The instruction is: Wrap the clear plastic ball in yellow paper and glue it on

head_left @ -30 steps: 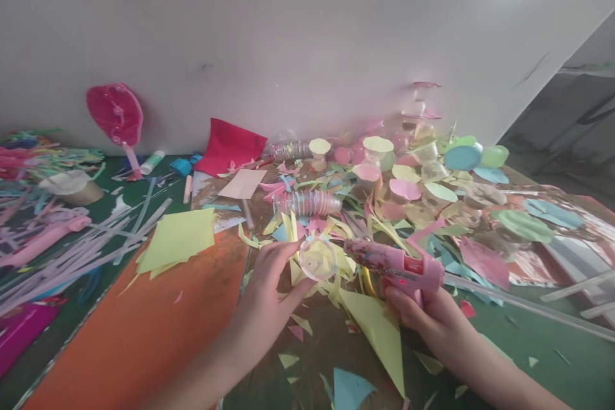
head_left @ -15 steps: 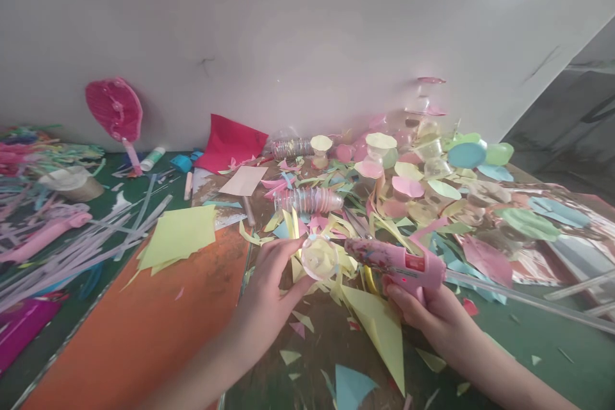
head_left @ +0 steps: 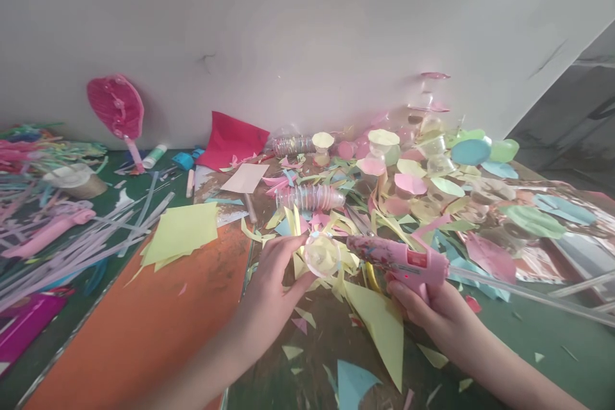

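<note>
My left hand (head_left: 271, 288) is closed round a small clear plastic cup (head_left: 321, 255), tipped so its round mouth faces me. My right hand (head_left: 432, 314) grips the handle of a pink hot glue gun (head_left: 401, 259) with a clear glue stick (head_left: 528, 295) trailing out its back to the right. The gun's nozzle points left and sits at the cup's right rim. Both hover just above a litter of yellow paper scraps (head_left: 375, 320).
A white board (head_left: 307, 45) walls off the back. Behind the hands lie stacked clear cups (head_left: 310, 197), many cups capped with coloured paper discs (head_left: 432, 166), a red sheet (head_left: 230, 138), a yellow sheet (head_left: 180, 234), an orange mat (head_left: 144, 327), a pink fan (head_left: 116, 107) and paper strips (head_left: 72, 250) at left.
The cup and glue gun have risen slightly and stayed together, the nozzle still against the cup's rim. Nothing was let go or picked up.
</note>
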A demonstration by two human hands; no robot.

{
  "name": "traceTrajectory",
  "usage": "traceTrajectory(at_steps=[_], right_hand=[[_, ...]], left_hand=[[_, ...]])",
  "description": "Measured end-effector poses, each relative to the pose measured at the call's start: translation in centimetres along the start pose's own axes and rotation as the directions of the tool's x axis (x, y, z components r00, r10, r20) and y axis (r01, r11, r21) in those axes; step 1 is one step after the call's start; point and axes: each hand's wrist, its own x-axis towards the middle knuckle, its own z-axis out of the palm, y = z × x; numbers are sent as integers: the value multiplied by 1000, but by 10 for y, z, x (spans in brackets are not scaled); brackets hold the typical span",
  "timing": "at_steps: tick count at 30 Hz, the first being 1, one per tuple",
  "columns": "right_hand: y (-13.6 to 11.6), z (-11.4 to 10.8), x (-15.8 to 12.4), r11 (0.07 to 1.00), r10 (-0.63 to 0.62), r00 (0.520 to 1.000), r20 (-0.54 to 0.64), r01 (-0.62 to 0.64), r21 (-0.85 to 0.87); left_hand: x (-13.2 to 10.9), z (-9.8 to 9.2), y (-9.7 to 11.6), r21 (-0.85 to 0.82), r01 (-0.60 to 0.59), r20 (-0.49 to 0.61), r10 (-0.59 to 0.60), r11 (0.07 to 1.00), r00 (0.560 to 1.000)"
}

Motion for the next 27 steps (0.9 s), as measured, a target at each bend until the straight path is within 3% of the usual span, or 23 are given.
traceTrajectory(at_steps=[6, 10, 13, 16, 22, 27], right_hand=[[2, -1, 1, 1000, -5, 1000, 25, 5, 28], [12, -2, -2, 993, 120, 992, -28, -121, -20], [15, -3, -5, 985, 171, 982, -80, -170, 10], [11, -4, -6, 986, 160, 984, -80, -156, 54], [12, -6, -5, 991, 133, 991, 34, -132, -27], [16, -6, -4, 995, 78, 997, 8, -77, -58]], left_hand=[[-1, 0, 0, -37, 33, 24, -32, 999, 999], [1, -1, 0, -7, 40, -28, -40, 999, 999], [5, -5, 4, -2, 140, -61, -139, 990, 988], [8, -7, 8, -16, 205, -77, -205, 979, 976], [9, -8, 8, -36, 203, -93, -205, 979, 974], [9, -6, 8, -44, 210, -99, -213, 977, 972]])
